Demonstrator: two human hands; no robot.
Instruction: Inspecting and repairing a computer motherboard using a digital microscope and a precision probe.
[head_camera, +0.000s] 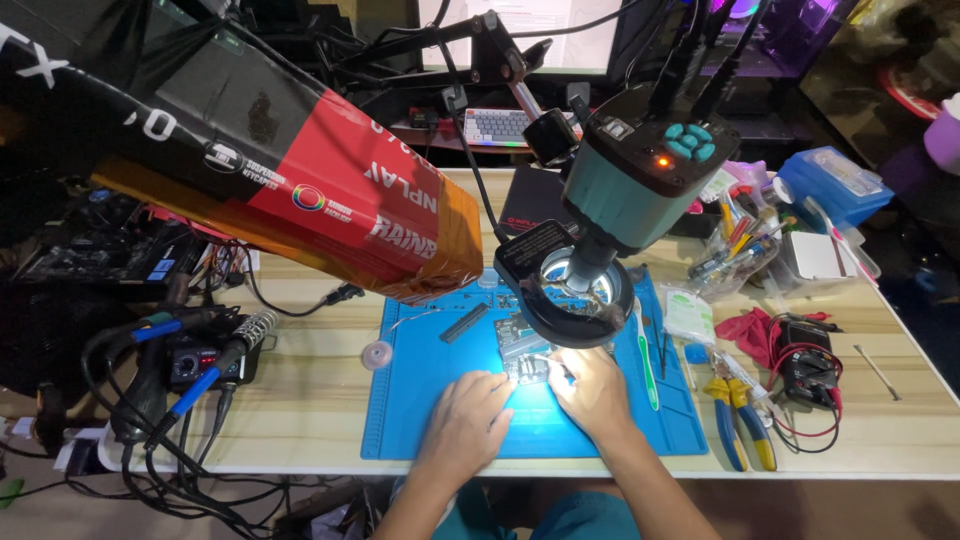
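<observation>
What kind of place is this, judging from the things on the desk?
Most likely an electronics repair bench: a camera microscope with ring light over a blue work mat, a soldering station, and a multimeter beside pliers.

A long cardboard box (300, 170), black at one end and red and orange at the other with white lettering and a round rainbow badge, slants across the counter (320, 390) up and to the left of the left grip (465, 425). Beyond the right grip (592, 392), a bright monitor screen (520, 25) glows at the far edge, while a small clear sachet with a green-and-white label (688, 312) lies just to that grip's right.
</observation>
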